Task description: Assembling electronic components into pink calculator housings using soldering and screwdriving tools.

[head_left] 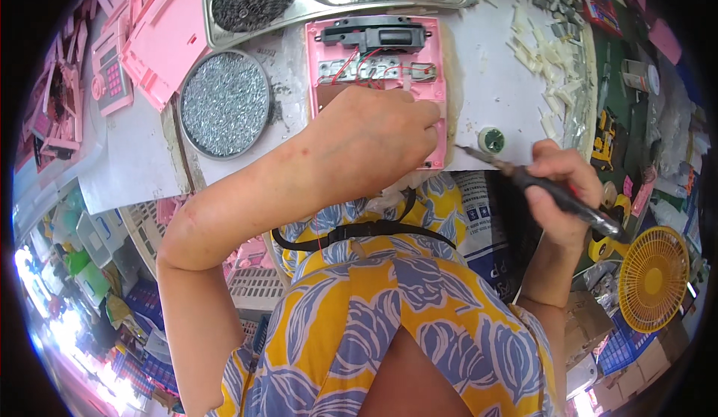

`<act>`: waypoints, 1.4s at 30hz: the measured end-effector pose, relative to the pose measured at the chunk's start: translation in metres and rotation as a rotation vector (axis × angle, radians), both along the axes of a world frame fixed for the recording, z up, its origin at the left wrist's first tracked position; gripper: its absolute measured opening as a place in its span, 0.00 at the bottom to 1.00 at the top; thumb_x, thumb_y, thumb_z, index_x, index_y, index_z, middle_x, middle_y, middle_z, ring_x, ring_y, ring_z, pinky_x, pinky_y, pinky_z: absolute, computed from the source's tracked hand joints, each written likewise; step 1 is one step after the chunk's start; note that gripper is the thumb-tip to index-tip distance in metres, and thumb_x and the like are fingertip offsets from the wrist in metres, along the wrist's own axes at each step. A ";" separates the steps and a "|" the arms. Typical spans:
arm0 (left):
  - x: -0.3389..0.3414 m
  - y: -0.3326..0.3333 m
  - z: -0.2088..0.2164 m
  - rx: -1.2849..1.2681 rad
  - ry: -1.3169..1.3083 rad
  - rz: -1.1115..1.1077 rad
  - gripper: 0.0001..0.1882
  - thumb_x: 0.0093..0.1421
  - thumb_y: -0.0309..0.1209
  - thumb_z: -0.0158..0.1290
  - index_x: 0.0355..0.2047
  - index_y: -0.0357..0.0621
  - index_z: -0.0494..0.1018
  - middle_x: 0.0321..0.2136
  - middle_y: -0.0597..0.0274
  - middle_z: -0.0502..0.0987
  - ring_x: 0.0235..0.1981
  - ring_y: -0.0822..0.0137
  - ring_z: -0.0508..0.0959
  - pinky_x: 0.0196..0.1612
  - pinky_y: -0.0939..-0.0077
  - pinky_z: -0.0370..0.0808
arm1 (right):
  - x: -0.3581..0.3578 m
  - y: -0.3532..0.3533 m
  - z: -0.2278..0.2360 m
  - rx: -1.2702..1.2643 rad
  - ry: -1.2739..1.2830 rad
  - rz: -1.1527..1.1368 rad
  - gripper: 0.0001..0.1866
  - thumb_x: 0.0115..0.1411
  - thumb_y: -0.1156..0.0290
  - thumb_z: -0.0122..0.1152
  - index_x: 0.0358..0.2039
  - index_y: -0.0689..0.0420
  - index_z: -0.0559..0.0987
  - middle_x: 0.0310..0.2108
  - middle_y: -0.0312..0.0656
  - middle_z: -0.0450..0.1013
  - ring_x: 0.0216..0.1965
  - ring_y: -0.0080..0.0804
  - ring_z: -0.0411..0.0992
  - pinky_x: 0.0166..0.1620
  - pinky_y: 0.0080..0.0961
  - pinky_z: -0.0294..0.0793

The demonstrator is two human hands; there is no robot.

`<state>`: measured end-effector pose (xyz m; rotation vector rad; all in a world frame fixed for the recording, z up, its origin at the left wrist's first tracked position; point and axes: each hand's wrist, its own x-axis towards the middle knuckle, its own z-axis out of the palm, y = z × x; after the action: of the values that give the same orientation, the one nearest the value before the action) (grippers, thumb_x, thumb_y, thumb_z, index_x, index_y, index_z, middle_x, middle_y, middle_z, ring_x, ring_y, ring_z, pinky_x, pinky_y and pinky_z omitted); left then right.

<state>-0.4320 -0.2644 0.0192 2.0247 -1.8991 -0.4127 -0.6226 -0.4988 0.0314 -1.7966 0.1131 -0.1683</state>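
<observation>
A pink plastic casing [441,50] lies on the table in front of me, with a black plastic part [378,35], a metal plate and thin red wires [366,62] inside it. Over its lower half, my left hand [381,133] is closed with curled fingers; what they pinch, if anything, is hidden. My right hand [565,185] grips a soldering iron [576,206] by its black handle. The iron's tip points left, just right of the casing's lower edge. Near that tip stands a small round pot [491,141], dark green inside.
To the left, a round tray [267,110] holds many small metal screws. A steel tray [310,2] with small dark parts is at the far side. Pink housings [164,43] pile up at left. White plastic pieces [550,65] lie scattered at right, beyond which is a yellow basket [654,278].
</observation>
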 end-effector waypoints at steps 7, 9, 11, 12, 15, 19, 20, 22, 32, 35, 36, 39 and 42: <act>0.000 0.000 -0.004 -0.038 0.026 -0.005 0.09 0.47 0.26 0.57 0.32 0.45 0.76 0.33 0.62 0.75 0.33 0.58 0.78 0.36 0.65 0.77 | -0.093 -0.114 0.031 -0.144 -0.222 -1.001 0.07 0.61 0.78 0.61 0.40 0.61 0.78 0.31 0.32 0.74 0.28 0.14 0.67 0.31 0.11 0.60; 0.000 -0.006 0.000 -0.062 0.033 -0.004 0.10 0.46 0.26 0.58 0.32 0.44 0.77 0.33 0.61 0.76 0.34 0.58 0.79 0.37 0.65 0.78 | -0.125 -0.140 0.040 -0.186 -0.300 -1.151 0.05 0.61 0.76 0.62 0.38 0.60 0.79 0.30 0.31 0.74 0.26 0.14 0.66 0.29 0.12 0.60; -0.001 -0.007 0.001 -0.056 0.022 0.002 0.11 0.46 0.25 0.59 0.33 0.43 0.76 0.33 0.61 0.77 0.35 0.57 0.80 0.38 0.65 0.78 | -0.136 -0.143 0.041 -0.293 -0.274 -1.271 0.04 0.61 0.74 0.62 0.36 0.59 0.79 0.30 0.32 0.75 0.26 0.15 0.66 0.29 0.13 0.60; -0.002 -0.009 0.001 -0.083 0.032 0.011 0.12 0.45 0.24 0.60 0.33 0.42 0.76 0.33 0.61 0.77 0.34 0.57 0.80 0.38 0.65 0.78 | -0.139 -0.147 0.042 -0.346 -0.259 -1.325 0.04 0.61 0.74 0.63 0.35 0.59 0.80 0.29 0.32 0.75 0.25 0.15 0.66 0.29 0.14 0.61; -0.003 -0.011 0.004 -0.090 0.004 -0.007 0.10 0.48 0.25 0.55 0.34 0.43 0.75 0.36 0.62 0.77 0.35 0.61 0.80 0.36 0.67 0.78 | -0.147 -0.168 0.032 -0.465 -0.296 -1.408 0.04 0.60 0.73 0.63 0.34 0.59 0.80 0.31 0.34 0.76 0.27 0.16 0.68 0.30 0.15 0.63; -0.005 -0.004 -0.004 -0.094 0.072 0.041 0.18 0.44 0.22 0.61 0.39 0.42 0.77 0.36 0.59 0.77 0.35 0.56 0.80 0.36 0.63 0.79 | -0.148 -0.218 0.001 -0.608 -0.173 -1.383 0.07 0.59 0.71 0.68 0.36 0.59 0.82 0.32 0.37 0.77 0.34 0.24 0.74 0.35 0.17 0.70; -0.004 0.002 -0.005 -0.090 0.101 0.068 0.18 0.45 0.22 0.61 0.40 0.42 0.77 0.37 0.58 0.77 0.35 0.55 0.80 0.36 0.62 0.79 | -0.121 -0.218 -0.011 -0.481 -0.229 -1.315 0.11 0.59 0.70 0.70 0.40 0.59 0.81 0.32 0.37 0.77 0.37 0.26 0.75 0.37 0.20 0.73; 0.002 0.006 -0.001 -0.208 0.178 0.106 0.18 0.50 0.22 0.60 0.44 0.43 0.77 0.39 0.56 0.77 0.36 0.55 0.80 0.36 0.64 0.79 | -0.133 -0.209 -0.006 -0.165 -0.009 -1.412 0.20 0.61 0.68 0.70 0.52 0.57 0.77 0.36 0.39 0.77 0.36 0.26 0.76 0.30 0.22 0.76; 0.009 0.039 -0.007 -0.513 0.292 0.547 0.11 0.54 0.17 0.58 0.38 0.41 0.76 0.39 0.55 0.75 0.26 0.62 0.77 0.28 0.72 0.75 | 0.025 0.047 -0.014 -0.631 -0.198 0.073 0.16 0.49 0.57 0.72 0.35 0.53 0.85 0.54 0.45 0.74 0.55 0.53 0.65 0.58 0.46 0.63; 0.009 0.027 -0.008 -0.517 0.177 0.450 0.14 0.50 0.17 0.59 0.38 0.43 0.77 0.41 0.55 0.74 0.31 0.59 0.76 0.31 0.70 0.74 | 0.056 0.070 -0.022 -0.753 -0.151 0.137 0.21 0.47 0.52 0.74 0.38 0.50 0.85 0.65 0.50 0.64 0.67 0.64 0.50 0.66 0.52 0.53; 0.010 0.026 -0.005 -0.507 0.142 0.417 0.15 0.49 0.16 0.59 0.38 0.43 0.77 0.42 0.55 0.74 0.32 0.60 0.76 0.32 0.72 0.73 | 0.058 0.072 -0.025 -0.795 -0.115 0.099 0.21 0.48 0.51 0.73 0.38 0.50 0.85 0.66 0.52 0.63 0.67 0.65 0.49 0.67 0.53 0.52; 0.009 0.019 -0.007 -0.450 0.047 0.392 0.17 0.47 0.21 0.62 0.39 0.48 0.79 0.47 0.57 0.74 0.42 0.57 0.75 0.43 0.63 0.72 | 0.055 0.086 -0.022 -0.798 0.006 0.010 0.19 0.51 0.54 0.72 0.39 0.52 0.85 0.68 0.55 0.60 0.68 0.69 0.46 0.68 0.55 0.49; 0.013 -0.001 -0.013 -0.461 -0.067 0.357 0.16 0.47 0.29 0.64 0.38 0.54 0.80 0.51 0.60 0.73 0.50 0.53 0.73 0.52 0.54 0.67 | 0.046 0.101 -0.025 -0.678 0.121 -0.094 0.17 0.54 0.59 0.71 0.39 0.55 0.84 0.69 0.55 0.57 0.69 0.70 0.41 0.70 0.56 0.42</act>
<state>-0.4190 -0.2650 0.0065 2.0065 -1.4474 0.1726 -0.5764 -0.3976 0.0066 -2.4803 0.2488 -0.1767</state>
